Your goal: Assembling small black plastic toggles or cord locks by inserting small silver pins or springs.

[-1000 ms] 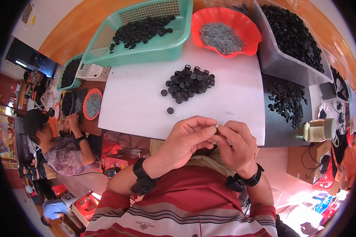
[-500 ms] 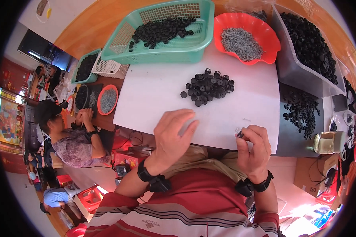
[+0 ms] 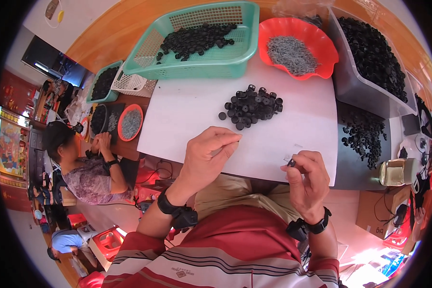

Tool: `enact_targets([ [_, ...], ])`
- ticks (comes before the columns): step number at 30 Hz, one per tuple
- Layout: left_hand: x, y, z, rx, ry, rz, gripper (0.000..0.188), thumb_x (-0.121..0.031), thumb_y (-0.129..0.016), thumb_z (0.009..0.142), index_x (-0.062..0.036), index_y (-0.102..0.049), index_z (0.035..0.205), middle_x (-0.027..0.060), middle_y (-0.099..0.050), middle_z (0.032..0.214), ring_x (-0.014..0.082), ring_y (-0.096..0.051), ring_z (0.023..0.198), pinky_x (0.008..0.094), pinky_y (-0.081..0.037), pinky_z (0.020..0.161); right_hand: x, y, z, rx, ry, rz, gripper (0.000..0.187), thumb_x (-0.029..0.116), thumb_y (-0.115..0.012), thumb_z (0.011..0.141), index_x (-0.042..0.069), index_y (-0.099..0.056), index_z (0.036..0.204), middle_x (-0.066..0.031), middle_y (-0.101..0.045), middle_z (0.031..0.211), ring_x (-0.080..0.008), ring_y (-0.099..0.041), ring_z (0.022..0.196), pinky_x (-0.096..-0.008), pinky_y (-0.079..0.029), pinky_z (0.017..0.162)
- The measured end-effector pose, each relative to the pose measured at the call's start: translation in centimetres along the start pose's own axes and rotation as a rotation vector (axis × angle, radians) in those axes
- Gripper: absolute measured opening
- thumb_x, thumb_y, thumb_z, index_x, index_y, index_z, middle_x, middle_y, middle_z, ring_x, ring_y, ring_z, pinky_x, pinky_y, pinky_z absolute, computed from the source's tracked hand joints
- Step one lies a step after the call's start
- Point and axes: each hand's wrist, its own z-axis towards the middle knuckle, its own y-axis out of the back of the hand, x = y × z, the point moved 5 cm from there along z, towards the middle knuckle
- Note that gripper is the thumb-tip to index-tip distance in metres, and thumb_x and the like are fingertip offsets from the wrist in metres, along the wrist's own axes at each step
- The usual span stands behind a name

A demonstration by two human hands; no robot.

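Perhaps the near edge is the main risk

One small black part is pinched between the thumb and bent forefinger of the right hand, over the white surface near its near right corner. A slip of that pinch could send it over the near edge, as it is tiny. The left hand, inside the near edge, has thumb and forefinger tips almost together; whether they hold anything I cannot tell. If its knuckles swing outward, they could scatter the pile of black pieces, toward the far edge.

Counted: two hands, one pinched part, one pile, one black disc just left of it. Along the far edge, one large green basket and one red bowl; at the far right corner, one grey bin. The pile's pieces overlap too much to count.
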Motion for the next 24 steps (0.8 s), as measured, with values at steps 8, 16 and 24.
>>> enact_targets([
  [8,0.5,-1.6,0.4,0.157,0.183,-0.549,0.028,0.001,-0.068,0.096,0.0043,-0.068,0.124,0.0131,-0.069,0.119,0.0187,-0.071,0.097,0.0306,-0.059,0.088,-0.1,0.0,0.3,-0.015,-0.056,0.085,0.024,0.001,-0.074,0.092,-0.004,-0.065,0.113,-0.0143,-0.064,0.099,-0.0157,-0.061,0.073,-0.0265,-0.052,0.065],
  [16,0.2,-3.5,0.2,0.278,0.39,-0.861,0.033,-0.002,-0.07,0.095,0.0047,-0.066,0.127,0.015,-0.07,0.119,0.019,-0.072,0.094,0.0324,-0.062,0.088,-0.6,-0.2,0.2,-0.015,-0.119,0.148,0.024,-0.001,-0.074,0.091,-0.004,-0.065,0.113,-0.0142,-0.064,0.1,-0.0151,-0.061,0.074,-0.0264,-0.052,0.064],
  [24,0.2,-4.9,-0.4,0.324,0.515,-1.015,0.032,-0.005,-0.068,0.097,0.0042,-0.065,0.128,0.0146,-0.071,0.118,0.0191,-0.072,0.094,0.0338,-0.063,0.086,-0.6,-0.6,0.3,-0.001,-0.133,0.175,0.023,-0.001,-0.073,0.091,-0.004,-0.065,0.113,-0.015,-0.065,0.102,-0.0161,-0.065,0.076,-0.0277,-0.056,0.067],
])
